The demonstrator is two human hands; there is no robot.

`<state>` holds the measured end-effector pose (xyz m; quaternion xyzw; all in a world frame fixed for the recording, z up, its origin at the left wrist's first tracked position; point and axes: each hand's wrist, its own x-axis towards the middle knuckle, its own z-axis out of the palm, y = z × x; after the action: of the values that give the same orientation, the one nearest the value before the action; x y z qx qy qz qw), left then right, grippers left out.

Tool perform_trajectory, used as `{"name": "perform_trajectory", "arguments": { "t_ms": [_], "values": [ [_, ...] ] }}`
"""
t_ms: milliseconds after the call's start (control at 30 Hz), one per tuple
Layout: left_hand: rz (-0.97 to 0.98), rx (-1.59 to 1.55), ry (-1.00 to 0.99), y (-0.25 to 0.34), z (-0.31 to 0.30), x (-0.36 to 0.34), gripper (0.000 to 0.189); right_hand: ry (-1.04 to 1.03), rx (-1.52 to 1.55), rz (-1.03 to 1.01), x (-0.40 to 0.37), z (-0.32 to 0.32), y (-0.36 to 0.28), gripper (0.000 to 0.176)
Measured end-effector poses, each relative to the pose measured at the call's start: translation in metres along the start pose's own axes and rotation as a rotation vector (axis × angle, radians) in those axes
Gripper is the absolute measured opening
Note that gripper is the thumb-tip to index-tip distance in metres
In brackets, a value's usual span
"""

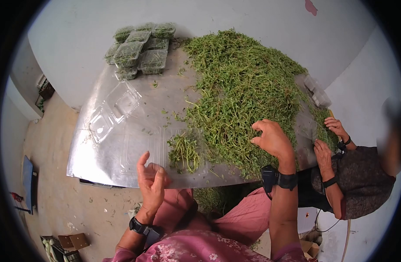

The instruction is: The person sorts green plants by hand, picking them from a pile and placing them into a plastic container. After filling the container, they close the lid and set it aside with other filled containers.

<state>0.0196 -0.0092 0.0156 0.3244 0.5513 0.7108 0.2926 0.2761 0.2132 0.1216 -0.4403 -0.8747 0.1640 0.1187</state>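
A large heap of green leafy stems (244, 87) covers the middle and right of the metal table (165, 96). My right hand (270, 137) is over the near part of the heap, thumb and fingers apart, with nothing visible between them. My left hand (152, 181) is at the table's near edge, its fingers apart and empty. Between my hands, a small bunch of greens (184, 152) lies in an open clear plastic container (141, 153), whose outline is faint against the metal.
Filled clear boxes (139, 48) are stacked at the back left. An open empty box (122, 101) lies in front of them. Empty clear boxes (317, 91) stand at the right edge. Beside them, a co-worker's hands (329, 139) touch the greens.
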Motion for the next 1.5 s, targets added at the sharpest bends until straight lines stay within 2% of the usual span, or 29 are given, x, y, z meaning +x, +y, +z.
{"name": "perform_trajectory", "arguments": {
  "t_ms": [67, 167, 367, 400, 600, 700, 833, 1033, 1133, 1333, 1433, 1467, 1500],
  "values": [
    [0.003, -0.002, -0.001, -0.001, 0.0, 0.0, 0.052, -0.07, -0.041, 0.059, -0.001, -0.006, -0.006, 0.045],
    [-0.021, 0.011, -0.031, 0.0, -0.004, 0.0, 0.055, -0.089, -0.061, -0.025, -0.006, -0.006, -0.008, 0.051],
    [-0.051, -0.027, -0.032, 0.003, -0.002, -0.001, 0.056, -0.289, -0.228, 0.056, -0.001, 0.026, -0.017, 0.046],
    [-0.053, -0.042, -0.029, 0.003, -0.002, -0.001, 0.056, -0.262, -0.209, 0.059, 0.0, 0.033, -0.014, 0.036],
    [-0.011, -0.022, -0.004, 0.0, -0.001, -0.001, 0.054, -0.011, -0.016, -0.09, 0.008, 0.03, 0.005, 0.021],
    [-0.008, -0.014, -0.01, 0.0, -0.001, 0.0, 0.055, 0.045, 0.148, 0.062, 0.008, 0.016, -0.002, 0.02],
    [-0.005, -0.019, -0.01, 0.0, -0.001, 0.0, 0.056, 0.251, 0.183, -0.002, 0.007, 0.005, -0.003, 0.022],
    [-0.011, -0.014, -0.016, -0.001, -0.001, -0.001, 0.055, 0.173, 0.112, 0.074, 0.013, 0.012, 0.0, 0.028],
    [-0.01, 0.003, -0.027, -0.001, -0.003, -0.001, 0.055, 0.312, 0.185, 0.049, 0.015, 0.022, 0.015, 0.031],
    [-0.002, 0.022, -0.015, 0.001, -0.002, -0.001, 0.054, -0.047, -0.075, 0.36, 0.018, 0.009, 0.02, 0.048],
    [-0.025, -0.007, -0.03, 0.002, -0.002, -0.001, 0.056, -0.029, -0.08, 0.277, 0.015, 0.018, 0.024, 0.054],
    [-0.025, -0.004, -0.03, 0.0, -0.003, -0.002, 0.056, 0.028, -0.092, 0.207, 0.015, 0.032, 0.035, 0.051],
    [-0.023, -0.001, -0.029, -0.001, -0.004, -0.002, 0.056, -0.01, -0.088, 0.225, 0.017, 0.034, 0.037, 0.048]
  ]
}}
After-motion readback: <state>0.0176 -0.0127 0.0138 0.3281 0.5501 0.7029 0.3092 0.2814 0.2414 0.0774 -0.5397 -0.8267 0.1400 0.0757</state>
